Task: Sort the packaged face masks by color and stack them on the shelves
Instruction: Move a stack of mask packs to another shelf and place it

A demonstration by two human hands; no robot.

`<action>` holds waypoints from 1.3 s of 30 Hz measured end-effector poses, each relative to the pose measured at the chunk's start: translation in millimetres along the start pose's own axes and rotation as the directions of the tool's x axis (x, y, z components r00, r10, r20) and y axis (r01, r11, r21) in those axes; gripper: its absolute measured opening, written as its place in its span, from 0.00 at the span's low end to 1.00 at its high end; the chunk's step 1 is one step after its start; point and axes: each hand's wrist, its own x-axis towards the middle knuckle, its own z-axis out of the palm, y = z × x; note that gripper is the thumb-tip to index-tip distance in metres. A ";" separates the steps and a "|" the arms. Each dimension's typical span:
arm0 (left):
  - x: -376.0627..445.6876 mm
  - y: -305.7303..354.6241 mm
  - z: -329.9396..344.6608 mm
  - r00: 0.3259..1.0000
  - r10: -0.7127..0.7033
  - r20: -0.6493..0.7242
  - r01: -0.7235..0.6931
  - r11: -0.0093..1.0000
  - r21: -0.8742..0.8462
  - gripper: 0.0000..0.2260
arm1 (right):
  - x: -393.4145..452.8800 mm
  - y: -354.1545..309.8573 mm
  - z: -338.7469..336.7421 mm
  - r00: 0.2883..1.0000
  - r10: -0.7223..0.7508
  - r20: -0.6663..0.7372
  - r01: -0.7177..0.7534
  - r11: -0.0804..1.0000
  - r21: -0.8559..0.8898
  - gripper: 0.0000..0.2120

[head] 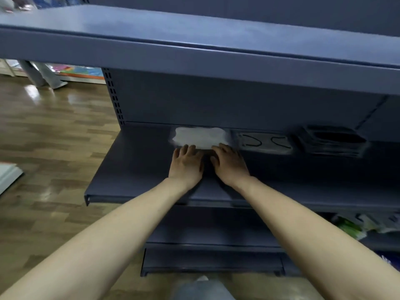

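A stack of white packaged masks (200,136) lies at the back of the blue-grey middle shelf (134,169). Both my hands lie flat on the shelf just in front of it. My left hand (187,162) has straight fingers whose tips touch the stack's front edge. My right hand (229,162) does the same at the stack's right corner. To the right sits a pack of grey masks with black ear loops (265,142), and further right a stack of black masks (334,141).
An upper shelf (194,46) overhangs above the hands. Lower shelves hold green and white packets (355,226) at the right. Wooden floor (43,131) stretches to the left, where a person's legs (41,74) stand far back. A white object (8,176) sits at the left edge.
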 end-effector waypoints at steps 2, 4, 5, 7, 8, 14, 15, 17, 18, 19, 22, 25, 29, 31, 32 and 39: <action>-22.1 11.7 -7.5 0.999 0.022 0.029 -0.023 0.999 0.031 0.18 | -29.4 -2.4 -3.7 0.999 0.043 0.032 -0.043 0.999 -0.006 0.22; -46.3 25.4 -13.6 0.997 0.044 0.070 -0.047 0.998 0.041 0.17 | -63.0 -2.7 -6.2 0.995 0.080 0.064 -0.080 0.997 -0.012 0.23; -58.4 32.8 -15.6 0.995 0.061 0.083 -0.064 0.997 0.040 0.17 | -80.6 -1.7 -7.4 0.994 0.088 0.067 -0.087 0.996 -0.019 0.24; -79.1 47.9 -18.4 0.989 0.110 0.100 -0.114 0.992 0.044 0.17 | -113.1 1.3 -12.8 0.994 0.100 0.046 -0.099 0.995 -0.025 0.24; -86.8 55.7 -19.6 0.985 0.135 0.108 -0.140 0.989 0.044 0.16 | -127.3 3.3 -17.1 0.993 0.112 0.035 -0.111 0.994 -0.022 0.23; -113.5 116.2 -23.2 0.948 0.251 0.196 -0.265 0.963 0.043 0.18 | -198.4 33.8 -41.2 0.976 0.216 0.022 -0.216 0.976 -0.010 0.24; -116.0 128.2 -22.1 0.939 0.275 0.208 -0.289 0.957 0.041 0.18 | -208.2 43.1 -44.2 0.971 0.240 0.024 -0.239 0.971 -0.013 0.25; -117.6 154.6 -19.7 0.918 0.321 0.234 -0.337 0.941 0.031 0.18 | -228.2 64.6 -51.5 0.957 0.290 0.013 -0.290 0.957 -0.012 0.26; -117.8 169.4 -18.6 0.908 0.344 0.240 -0.361 0.932 0.029 0.18 | -238.5 76.8 -55.7 0.948 0.319 0.010 -0.319 0.948 -0.008 0.26; -117.4 185.9 -17.1 0.895 0.370 0.248 -0.388 0.921 0.025 0.19 | -250.1 90.5 -59.9 0.938 0.347 0.007 -0.347 0.938 -0.005 0.26; -114.1 250.2 -9.4 0.852 0.456 0.257 -0.476 0.879 0.018 0.19 | -290.5 143.2 -73.9 0.902 0.432 -0.033 -0.432 0.902 0.005 0.26; -112.6 304.5 4.7 0.819 0.507 0.268 -0.526 0.851 -0.002 0.20 | -324.1 187.5 -86.2 0.883 0.466 -0.060 -0.466 0.885 0.005 0.25; -124.2 410.4 29.7 0.749 0.605 0.269 -0.620 0.784 -0.034 0.18 | -384.0 273.4 -108.8 0.843 0.530 -0.091 -0.535 0.844 -0.041 0.24; -130.0 461.4 42.2 0.722 0.643 0.254 -0.656 0.754 -0.044 0.17 | -413.3 317.0 -119.6 0.819 0.564 -0.109 -0.572 0.818 -0.067 0.24; -132.4 485.9 47.9 0.714 0.657 0.244 -0.666 0.744 -0.056 0.16 | -427.8 337.1 -125.8 0.805 0.581 -0.117 -0.590 0.804 -0.073 0.24; -155.3 643.0 88.4 0.683 0.704 0.197 -0.689 0.710 -0.146 0.16 | -530.6 457.7 -160.2 0.731 0.663 -0.160 -0.678 0.733 -0.061 0.23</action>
